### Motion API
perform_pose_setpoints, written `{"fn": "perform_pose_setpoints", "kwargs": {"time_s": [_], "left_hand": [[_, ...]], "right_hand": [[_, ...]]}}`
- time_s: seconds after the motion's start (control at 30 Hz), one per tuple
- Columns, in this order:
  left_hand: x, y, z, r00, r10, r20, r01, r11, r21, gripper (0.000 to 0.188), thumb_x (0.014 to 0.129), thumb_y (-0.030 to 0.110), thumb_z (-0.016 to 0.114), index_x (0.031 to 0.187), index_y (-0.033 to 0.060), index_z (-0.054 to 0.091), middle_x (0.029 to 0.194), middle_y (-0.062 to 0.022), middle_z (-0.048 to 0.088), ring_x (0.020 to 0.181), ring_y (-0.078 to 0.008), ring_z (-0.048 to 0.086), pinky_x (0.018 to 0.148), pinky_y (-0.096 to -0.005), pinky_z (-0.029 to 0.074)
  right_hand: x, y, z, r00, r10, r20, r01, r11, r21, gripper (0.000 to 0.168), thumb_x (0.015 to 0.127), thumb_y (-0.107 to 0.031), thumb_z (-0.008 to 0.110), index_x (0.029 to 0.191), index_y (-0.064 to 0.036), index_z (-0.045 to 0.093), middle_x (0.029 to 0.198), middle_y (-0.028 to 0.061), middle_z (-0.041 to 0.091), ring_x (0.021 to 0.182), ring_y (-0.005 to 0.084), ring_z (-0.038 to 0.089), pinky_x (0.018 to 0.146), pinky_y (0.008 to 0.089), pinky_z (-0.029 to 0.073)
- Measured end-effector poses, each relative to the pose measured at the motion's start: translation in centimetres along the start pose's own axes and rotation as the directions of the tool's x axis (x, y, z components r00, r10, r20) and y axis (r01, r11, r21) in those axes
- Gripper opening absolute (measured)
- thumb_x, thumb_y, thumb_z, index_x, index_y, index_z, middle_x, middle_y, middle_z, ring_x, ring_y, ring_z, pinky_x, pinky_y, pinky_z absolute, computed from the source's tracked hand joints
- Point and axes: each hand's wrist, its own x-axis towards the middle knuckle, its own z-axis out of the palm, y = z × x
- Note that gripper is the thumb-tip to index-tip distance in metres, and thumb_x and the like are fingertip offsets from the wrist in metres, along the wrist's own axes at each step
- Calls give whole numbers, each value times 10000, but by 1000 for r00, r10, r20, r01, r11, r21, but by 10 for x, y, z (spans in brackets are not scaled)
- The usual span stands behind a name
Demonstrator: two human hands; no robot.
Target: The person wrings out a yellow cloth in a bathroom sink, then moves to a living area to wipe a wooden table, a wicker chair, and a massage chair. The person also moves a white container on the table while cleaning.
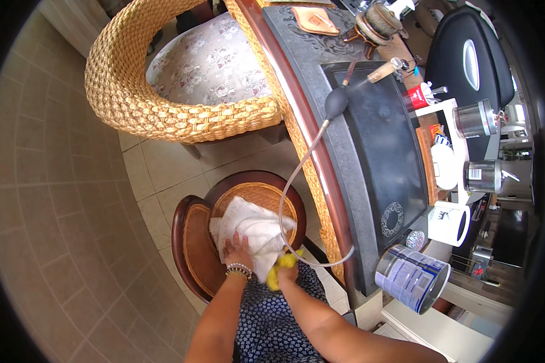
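My left hand [237, 250] lies palm down on a crumpled white cloth [250, 222], its fingers slightly spread. The cloth covers much of the woven rattan seat [272, 195] of a round chair with a dark wooden rim. The chair's curved backrest [188, 245] stands to the left. In my right hand [287, 273] is a bunched yellow cloth [279, 270], close to the white cloth's lower right corner. Part of the yellow cloth is hidden by the fingers. A clear hose [284, 195] loops down from the table past the seat's right side.
A woven armchair [181, 120] with a floral cushion stands beyond. On the dark stone tea table [349, 195] are a black rubber bulb [336, 103], a large open tin [411, 277], a white mug-like container [447, 223] and a teapot [381, 22]. Tiled floor [72, 254] lies left.
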Motion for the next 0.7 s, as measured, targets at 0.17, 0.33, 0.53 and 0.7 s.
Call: {"fn": "perform_pose_setpoints", "kwargs": {"time_s": [0.17,0.33,0.53,0.7], "left_hand": [[7,-11,-4,999,29,37,-29,999,-19,708,816,341,519,1429,253,175,1506,-61,13,1347,-337,151,1052,-486,208],[-87,-29,-81,712,151,-686,-268,961,-67,666,719,149,607,1342,182,372,1336,-128,371,1179,-347,379,984,-436,330],[-128,-113,-31,888,-459,-10,-36,-49,-998,646,762,221,676,1294,4,382,1287,-157,457,1181,-350,417,993,-440,353],[-123,-120,-21,984,-143,108,84,-161,-983,663,760,264,692,1289,3,390,1268,-158,476,1168,-329,440,980,-435,365]], "right_hand": [[-60,23,-58,595,477,647,-526,840,-136,283,841,-40,452,1101,59,502,955,177,615,804,302,639,721,429,537],[-86,-7,-183,502,268,822,-385,921,-65,303,812,-57,493,1104,6,545,981,145,630,839,249,641,753,372,526],[-85,-5,-302,623,199,757,-411,906,100,342,761,-57,535,1094,23,548,968,145,635,842,254,640,767,368,519],[-102,-22,-333,672,124,730,-312,942,127,374,732,-16,549,1105,22,541,995,125,626,878,227,626,788,352,502]]}}
